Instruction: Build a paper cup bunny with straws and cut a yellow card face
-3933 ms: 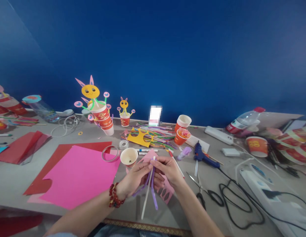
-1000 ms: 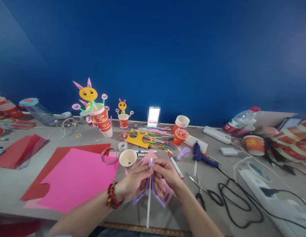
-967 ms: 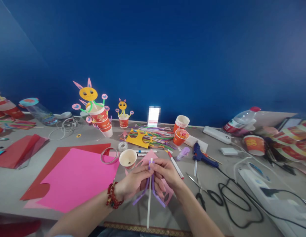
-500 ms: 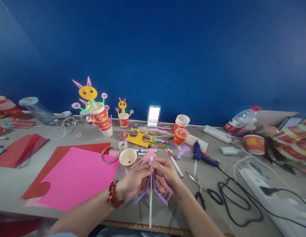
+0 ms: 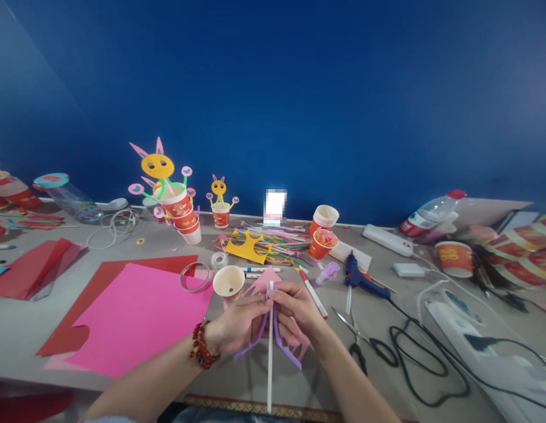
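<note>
A thin white stick (image 5: 270,358) hangs down toward the table's front edge, its top end pinched between both my hands. Purple pipe cleaners (image 5: 288,352) lie along its upper part and splay out to either side. My left hand (image 5: 241,320), with a red bead bracelet at the wrist, is closed on the stick and the purple strips near the top. From the other side my right hand (image 5: 294,308) presses thumb and fingers on the same spot. Pink cut paper (image 5: 267,274) lies behind and below the hands. A paper cup (image 5: 229,282) with a hole in its base stands just left.
Scissors (image 5: 356,338) and a blue glue gun (image 5: 361,276) with its cord lie to the right. Pink sheets (image 5: 144,317) spread at the left. Rabbit-faced cup figures (image 5: 178,205) stand behind, beside loose pipe cleaners (image 5: 290,241). A power strip (image 5: 484,346) sits far right.
The purple strips' lower ends have spread slightly wider apart. The stick has shifted a touch down. Both hands keep the same pinch.
</note>
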`<action>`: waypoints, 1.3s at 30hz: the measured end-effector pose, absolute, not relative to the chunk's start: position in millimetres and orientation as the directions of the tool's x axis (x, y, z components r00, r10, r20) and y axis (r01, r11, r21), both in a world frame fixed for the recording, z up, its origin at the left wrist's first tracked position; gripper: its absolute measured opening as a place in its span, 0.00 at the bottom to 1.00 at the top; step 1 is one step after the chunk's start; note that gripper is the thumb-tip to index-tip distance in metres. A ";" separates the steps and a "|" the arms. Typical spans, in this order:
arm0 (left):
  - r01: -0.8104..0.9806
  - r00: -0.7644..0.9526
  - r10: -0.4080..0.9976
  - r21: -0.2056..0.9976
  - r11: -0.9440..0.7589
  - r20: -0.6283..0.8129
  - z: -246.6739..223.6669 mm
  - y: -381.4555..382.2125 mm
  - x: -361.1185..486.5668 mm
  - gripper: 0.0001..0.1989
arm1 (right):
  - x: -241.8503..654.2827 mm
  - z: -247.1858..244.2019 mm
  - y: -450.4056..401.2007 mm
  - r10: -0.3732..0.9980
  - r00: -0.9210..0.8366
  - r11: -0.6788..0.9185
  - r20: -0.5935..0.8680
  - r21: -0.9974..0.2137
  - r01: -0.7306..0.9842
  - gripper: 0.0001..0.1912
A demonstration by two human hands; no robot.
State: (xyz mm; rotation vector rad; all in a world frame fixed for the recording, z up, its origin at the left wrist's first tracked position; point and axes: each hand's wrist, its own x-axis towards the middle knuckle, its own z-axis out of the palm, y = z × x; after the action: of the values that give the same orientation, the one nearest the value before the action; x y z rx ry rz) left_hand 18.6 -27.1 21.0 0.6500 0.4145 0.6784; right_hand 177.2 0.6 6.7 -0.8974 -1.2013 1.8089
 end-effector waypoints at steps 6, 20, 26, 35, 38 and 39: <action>-0.440 0.698 0.702 0.688 0.578 -0.143 23.3 -26.7 19.2 0.14 | 179.8 8.9 2.8 0.890 -0.446 -0.188 -0.098 -0.969 -0.162 0.20; -0.404 0.699 0.697 0.718 0.567 -0.157 14.9 -24.0 18.5 0.15 | 178.5 4.0 1.2 0.893 -0.439 -0.176 -0.099 -0.974 -0.139 0.21; -0.414 0.695 0.703 0.713 0.565 -0.154 14.0 -24.8 18.4 0.16 | 178.0 3.4 1.3 0.890 -0.438 -0.204 -0.125 -0.969 -0.139 0.20; -0.469 0.679 0.727 0.700 0.539 -0.104 11.9 -26.8 22.4 0.15 | 174.7 6.6 -3.5 0.842 -0.500 -0.338 -0.203 -0.920 -0.196 0.22; -0.493 0.669 0.739 0.697 0.521 -0.079 11.1 -28.5 24.0 0.15 | 175.0 7.2 -2.4 0.832 -0.505 -0.354 -0.229 -0.921 -0.164 0.22; -0.493 0.666 0.742 0.703 0.512 -0.074 11.6 -29.1 24.1 0.15 | 175.3 7.0 -2.1 0.830 -0.506 -0.352 -0.232 -0.923 -0.153 0.22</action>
State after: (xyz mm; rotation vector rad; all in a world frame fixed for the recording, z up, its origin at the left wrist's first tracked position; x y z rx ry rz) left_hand 24.1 -29.1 11.6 0.7039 0.3924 0.7660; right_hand 175.3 -2.1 7.0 -0.9589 -1.2027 1.9195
